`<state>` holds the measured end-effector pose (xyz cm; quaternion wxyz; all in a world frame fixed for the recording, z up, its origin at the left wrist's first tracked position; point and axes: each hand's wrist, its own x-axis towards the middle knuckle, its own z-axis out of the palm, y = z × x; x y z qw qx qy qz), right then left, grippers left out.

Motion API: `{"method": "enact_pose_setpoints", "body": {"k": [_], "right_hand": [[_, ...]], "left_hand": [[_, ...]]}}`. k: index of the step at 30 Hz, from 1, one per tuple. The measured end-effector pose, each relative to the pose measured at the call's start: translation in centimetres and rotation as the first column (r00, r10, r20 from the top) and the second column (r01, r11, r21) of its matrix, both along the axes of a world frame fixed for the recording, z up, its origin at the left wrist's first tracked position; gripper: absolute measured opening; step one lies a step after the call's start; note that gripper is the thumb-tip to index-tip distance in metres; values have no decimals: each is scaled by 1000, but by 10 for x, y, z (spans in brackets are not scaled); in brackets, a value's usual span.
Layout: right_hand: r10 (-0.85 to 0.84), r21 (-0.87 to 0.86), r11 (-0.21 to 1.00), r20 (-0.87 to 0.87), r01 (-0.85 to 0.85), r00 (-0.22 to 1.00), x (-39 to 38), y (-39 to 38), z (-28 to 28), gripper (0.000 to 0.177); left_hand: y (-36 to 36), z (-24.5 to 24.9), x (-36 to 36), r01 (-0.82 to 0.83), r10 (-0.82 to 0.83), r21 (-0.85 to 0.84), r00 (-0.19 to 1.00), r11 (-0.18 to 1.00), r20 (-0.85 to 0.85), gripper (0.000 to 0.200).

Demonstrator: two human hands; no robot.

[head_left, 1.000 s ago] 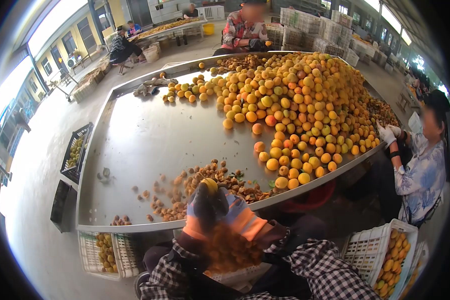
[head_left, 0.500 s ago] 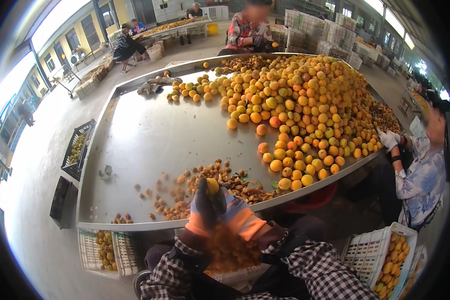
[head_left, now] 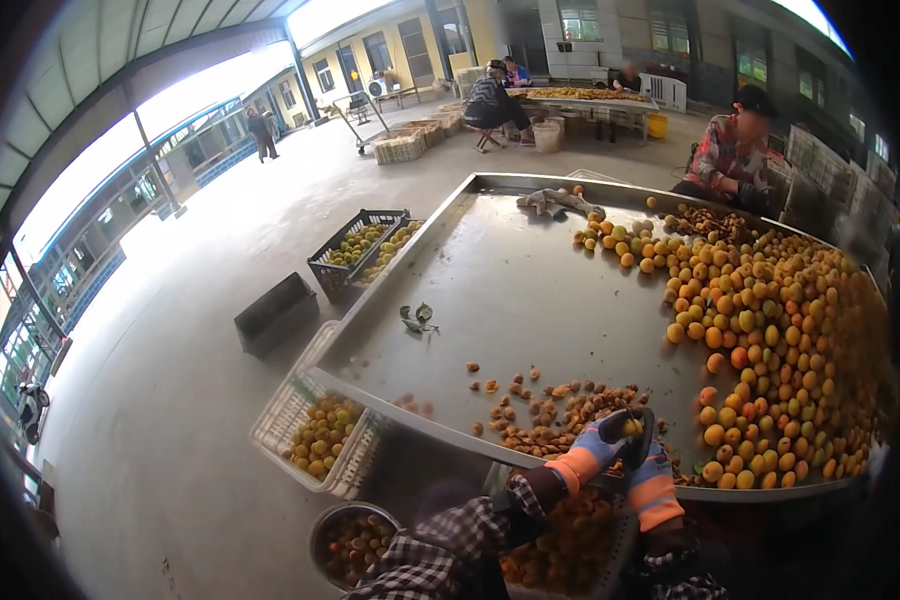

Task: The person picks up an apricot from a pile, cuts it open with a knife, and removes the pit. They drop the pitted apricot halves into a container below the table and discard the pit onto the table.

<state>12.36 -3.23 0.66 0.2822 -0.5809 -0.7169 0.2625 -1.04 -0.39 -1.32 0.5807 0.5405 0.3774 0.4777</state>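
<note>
My left hand, in a blue and orange glove with dark fingertips, is closed around a yellow apricot. My right hand, gloved alike, presses against it from the other side, its dark fingers partly covering the fruit. Both hands are just above the near edge of a metal table. Beside them on the table lies a scatter of brown apricot pits. Below the hands stands a crate of orange-brown fruit pieces, partly hidden by my arms.
A large heap of apricots covers the table's right side. Cloth gloves lie at the far edge. White crate, metal bowl and black crates stand left on the floor. A co-worker sits across.
My view has turned left, so the table and heap appear farther right. My hands stay together on an apricot at the near edge, with the wrists now at a different angle.
</note>
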Motion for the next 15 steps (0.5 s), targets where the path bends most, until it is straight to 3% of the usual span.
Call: {"method": "enact_pose_setpoints", "body": {"k": [3, 6, 12, 13, 15], "right_hand": [[33, 73, 997, -97, -26, 995, -6, 3, -6, 38], [64, 148, 988, -195, -35, 979, -8, 3, -10, 39], [145, 311, 950, -371, -25, 917, -14, 13, -15, 40], [137, 309, 951, -370, -17, 919, -17, 17, -23, 40], [241, 386, 917, -342, -98, 908, -6, 18, -40, 50]], "left_hand": [[0, -3, 1, -45, 47, -21, 994, 999, 100, 42], [6, -10, 3, -129, 128, 10, 989, 992, 80, 40], [2, 4, -7, -98, 93, 66, 993, 993, 72, 37], [0, 7, -10, -59, 46, 95, 991, 994, 129, 37], [-5, 10, -12, -97, 85, 143, 993, 985, 84, 38]]}}
